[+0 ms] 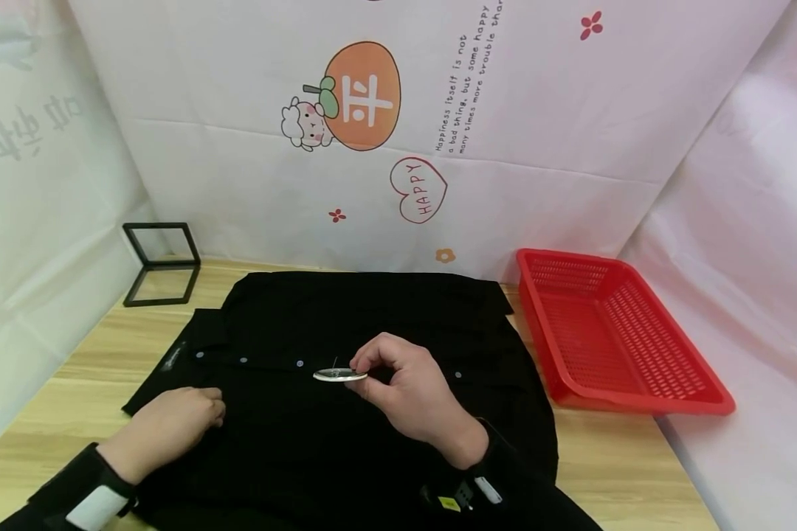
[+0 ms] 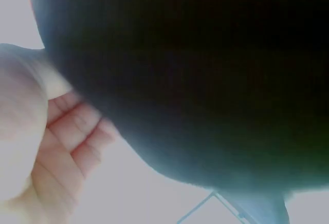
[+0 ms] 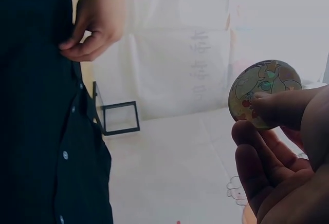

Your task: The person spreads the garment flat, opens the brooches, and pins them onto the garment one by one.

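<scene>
A black button-up shirt (image 1: 319, 435) lies spread flat, its row of pale buttons running crosswise. Between thumb and fingers, my right hand (image 1: 418, 391) pinches a round pin badge (image 1: 330, 375) above the middle of the shirt. The badge is edge-on in the head view, with a thin pin sticking up from it; the right wrist view shows its colourful printed face (image 3: 262, 76). My left hand (image 1: 169, 426) is at the shirt's left part, fingers curled; in the right wrist view its thumb and fingertip pinch the cloth. Dark cloth hides part of that hand in the left wrist view.
A red perforated plastic basket (image 1: 637, 402) stands to the right of the shirt. At the back left is a black square frame (image 1: 162, 302) standing open in two parts. Printed white cloth (image 1: 239, 177) hangs behind and along both sides of the wooden table (image 1: 611, 457).
</scene>
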Available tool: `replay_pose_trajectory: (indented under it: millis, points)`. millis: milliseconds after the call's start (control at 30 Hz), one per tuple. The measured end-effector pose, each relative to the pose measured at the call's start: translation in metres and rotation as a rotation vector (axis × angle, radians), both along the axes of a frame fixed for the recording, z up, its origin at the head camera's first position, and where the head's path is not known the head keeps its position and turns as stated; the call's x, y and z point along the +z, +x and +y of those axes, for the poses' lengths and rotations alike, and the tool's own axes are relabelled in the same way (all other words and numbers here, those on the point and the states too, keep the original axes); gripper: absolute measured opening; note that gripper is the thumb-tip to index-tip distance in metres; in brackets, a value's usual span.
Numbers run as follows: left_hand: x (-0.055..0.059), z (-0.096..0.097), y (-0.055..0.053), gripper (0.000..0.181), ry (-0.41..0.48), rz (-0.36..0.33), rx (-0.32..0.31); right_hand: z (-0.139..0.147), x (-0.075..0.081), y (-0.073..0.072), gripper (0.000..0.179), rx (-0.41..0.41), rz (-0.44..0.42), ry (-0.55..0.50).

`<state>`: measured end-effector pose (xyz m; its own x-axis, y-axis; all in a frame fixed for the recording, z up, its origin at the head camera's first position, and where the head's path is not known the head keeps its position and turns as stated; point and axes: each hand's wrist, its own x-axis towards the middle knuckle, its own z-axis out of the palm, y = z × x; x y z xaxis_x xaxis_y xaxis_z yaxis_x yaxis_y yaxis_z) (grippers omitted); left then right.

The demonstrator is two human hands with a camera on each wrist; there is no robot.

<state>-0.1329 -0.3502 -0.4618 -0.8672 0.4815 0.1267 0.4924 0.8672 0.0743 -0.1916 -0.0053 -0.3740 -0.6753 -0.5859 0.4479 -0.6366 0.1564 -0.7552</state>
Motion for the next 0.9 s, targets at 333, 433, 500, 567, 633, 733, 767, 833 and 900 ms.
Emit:
replay_pose_trajectory:
  millis: [333,433,500,567,633,733,767,833,900]
  points:
    - [-0.001,-0.008,-0.004,0.026,0.04,0.045,-0.074,-0.018,-0.016,-0.001,0.024,0.026,-0.001,0.09]
    - [-0.002,-0.009,-0.004,0.026,0.038,0.061,-0.09,-0.023,-0.019,0.0,0.024,0.03,0.006,0.123]
    - [-0.001,-0.01,-0.005,0.027,0.039,0.066,-0.1,-0.025,-0.022,-0.001,0.024,0.035,0.003,0.144]
    - [0.0,-0.01,-0.005,0.028,0.029,0.08,-0.115,-0.027,-0.025,-0.001,0.024,0.042,0.0,0.169]
    - [0.0,-0.01,-0.005,0.028,0.0,0.109,-0.141,-0.029,-0.027,-0.002,0.024,0.046,0.005,0.192]
    - [0.0,-0.01,-0.004,0.027,-0.08,0.178,-0.184,-0.032,-0.03,-0.002,0.024,0.053,0.015,0.22]
    - [0.0,-0.01,-0.004,0.026,-0.108,0.2,-0.196,-0.033,-0.031,-0.003,0.024,0.056,0.018,0.227]
    - [0.0,-0.01,-0.004,0.025,-0.134,0.23,-0.203,-0.036,-0.033,-0.003,0.024,0.067,0.022,0.238]
    - [0.0,-0.01,-0.004,0.026,-0.107,0.244,-0.186,-0.039,-0.035,-0.004,0.023,0.079,0.025,0.254]
